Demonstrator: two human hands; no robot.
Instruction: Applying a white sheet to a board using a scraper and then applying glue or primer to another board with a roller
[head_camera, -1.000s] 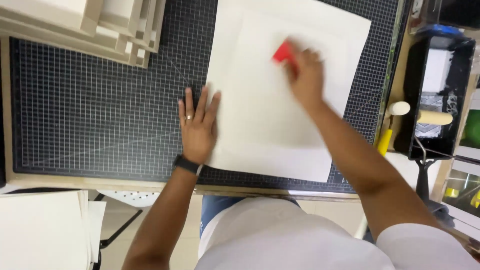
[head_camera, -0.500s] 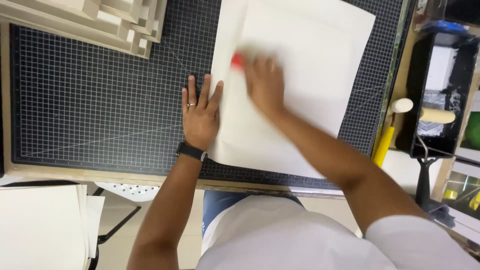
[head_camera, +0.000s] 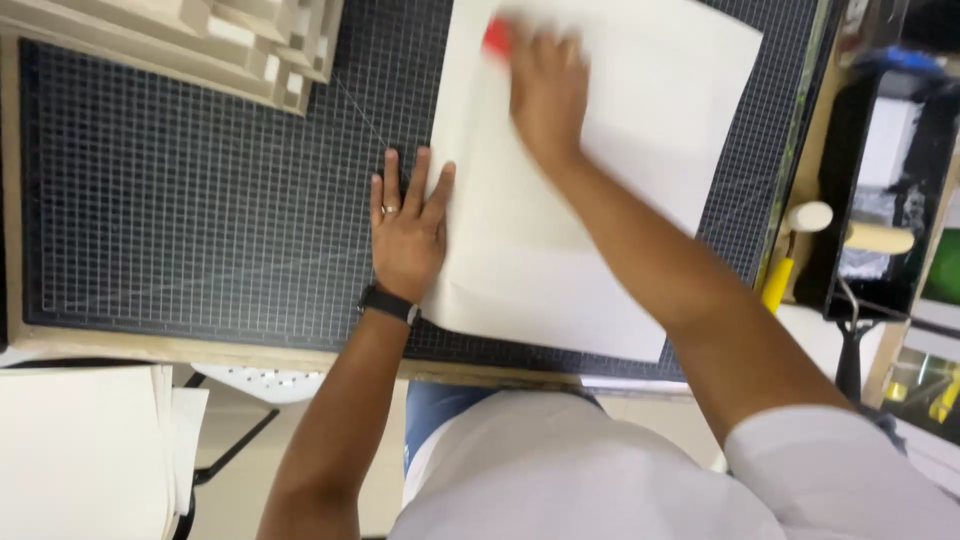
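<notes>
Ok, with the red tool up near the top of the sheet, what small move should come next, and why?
Probably draw the right hand and its red tool back down the sheet toward the near edge. The tool sits at the far left part, so most of the sheet lies below it. The left hand lies flat at the sheet's left edge and should stay there to stop it sliding on the cutting mat.

sheet (head_camera: 560, 260): cream | tool (head_camera: 497, 38): red | mat (head_camera: 200, 200): dark, white grid
</notes>
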